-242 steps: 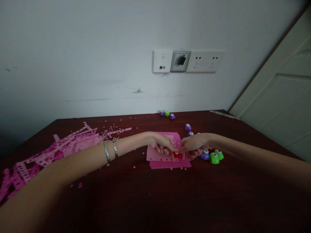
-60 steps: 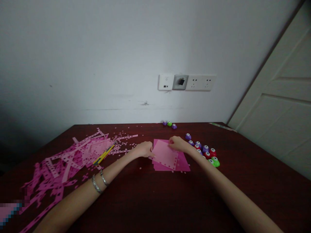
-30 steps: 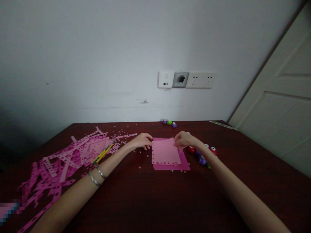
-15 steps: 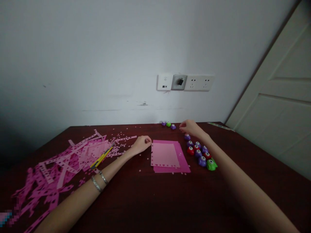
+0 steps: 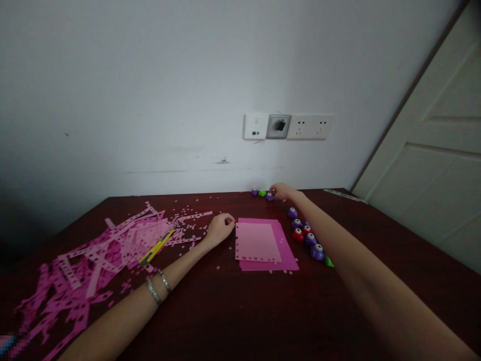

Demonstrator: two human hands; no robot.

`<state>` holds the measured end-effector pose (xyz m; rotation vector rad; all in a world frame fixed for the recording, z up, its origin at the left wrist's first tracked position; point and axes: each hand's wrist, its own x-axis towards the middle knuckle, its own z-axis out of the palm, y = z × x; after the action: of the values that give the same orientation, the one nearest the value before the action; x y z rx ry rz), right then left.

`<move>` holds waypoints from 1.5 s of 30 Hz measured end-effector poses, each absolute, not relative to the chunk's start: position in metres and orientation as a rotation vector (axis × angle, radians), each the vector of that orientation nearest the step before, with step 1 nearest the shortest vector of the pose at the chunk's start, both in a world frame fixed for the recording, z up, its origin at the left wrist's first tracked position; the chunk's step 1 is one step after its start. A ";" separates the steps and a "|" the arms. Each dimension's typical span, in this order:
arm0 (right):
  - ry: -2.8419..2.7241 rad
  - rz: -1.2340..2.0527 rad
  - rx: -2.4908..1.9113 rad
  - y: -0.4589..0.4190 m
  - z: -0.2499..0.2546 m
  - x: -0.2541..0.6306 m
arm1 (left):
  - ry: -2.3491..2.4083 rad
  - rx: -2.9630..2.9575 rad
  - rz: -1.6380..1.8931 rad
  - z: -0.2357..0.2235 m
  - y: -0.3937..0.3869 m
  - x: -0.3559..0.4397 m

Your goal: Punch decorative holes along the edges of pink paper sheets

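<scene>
My left hand [image 5: 221, 226] rests on the table with its fingers curled and nothing visible in them, fingertips at the upper left corner of a light pink sheet [image 5: 257, 240]. That sheet has punched holes along its left and bottom edges and lies on darker pink paper [image 5: 287, 248]. At the back, my right hand [image 5: 281, 191] has its fingers bent together right beside a purple craft punch [image 5: 269, 196] with an eye-like top. Whether it grips something is too small to tell. A green punch [image 5: 262, 192] and another purple punch [image 5: 254, 191] stand to its left.
Several purple, red and green punches [image 5: 310, 239] stand right of the paper, partly behind my right forearm. Punched pink strips [image 5: 101, 255], scattered bits and a yellow utility knife [image 5: 158, 244] lie at left. A ruler-like strip [image 5: 343, 195] lies back right, near the wall.
My right hand has moved left and slightly back, up to the right end of the short row of punches. My forearm now covers more of the punch group. The left hand stays beside the paper.
</scene>
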<state>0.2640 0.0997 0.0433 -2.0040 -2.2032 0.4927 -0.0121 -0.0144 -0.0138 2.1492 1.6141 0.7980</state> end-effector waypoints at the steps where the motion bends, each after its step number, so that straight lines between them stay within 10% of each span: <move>1: -2.200 0.496 -2.013 0.102 0.041 0.264 | 1.628 2.148 0.789 -0.014 -0.015 -0.012; 45: -2.199 0.629 -1.492 -0.082 0.048 0.270 | 1.435 2.100 0.599 -0.009 -0.006 -0.012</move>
<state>0.2702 -0.0818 0.0484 -1.4919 -2.1994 0.6291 -0.0122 -0.0062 -0.0093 2.0998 1.4346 0.5988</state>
